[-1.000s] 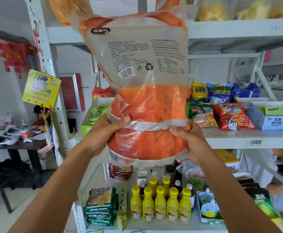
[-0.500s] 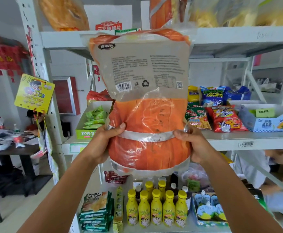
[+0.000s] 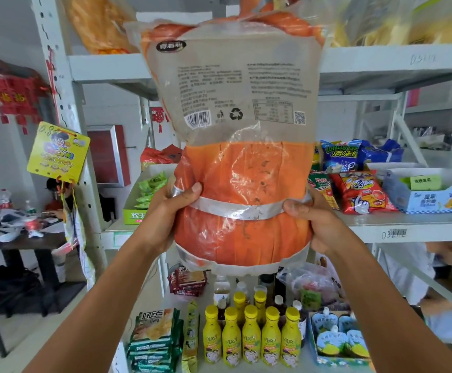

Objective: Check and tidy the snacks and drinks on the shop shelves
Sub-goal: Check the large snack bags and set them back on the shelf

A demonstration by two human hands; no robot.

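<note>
Large snack bag (image 3: 235, 157) is off the shelves and held up in the air in front of the racking, upright, printed back panel toward the camera: barcode (image 3: 198, 118), recycling mark and a small QR square are readable as shapes, the text too fine to read. Left hand (image 3: 165, 211) grips the bag's left edge and right hand (image 3: 319, 222) grips the right edge. The hands are well apart, one per side, thumbs on the near face along the silver band and the other fingers hidden behind. Judgement: the low two-sided grip is there because the orange contents sit slumped in the lower half, so that is where the weight is, and the thin upper film stands up flat enough to inspect. The pose reads as a label check rather than a placing move. The bag's top edge overlaps the top shelf (image 3: 394, 60), where other bulky clear bags of orange and yellow snacks stand — a likely home for it, though that is a guess. The middle shelf (image 3: 407, 227) behind carries smaller red packets (image 3: 362, 192) and a blue carton (image 3: 429, 195); yellow-capped bottles (image 3: 251, 335) stand in rows on the level below. Risk noted: the film is slack, so squeezing harder could crush the contents.
</note>
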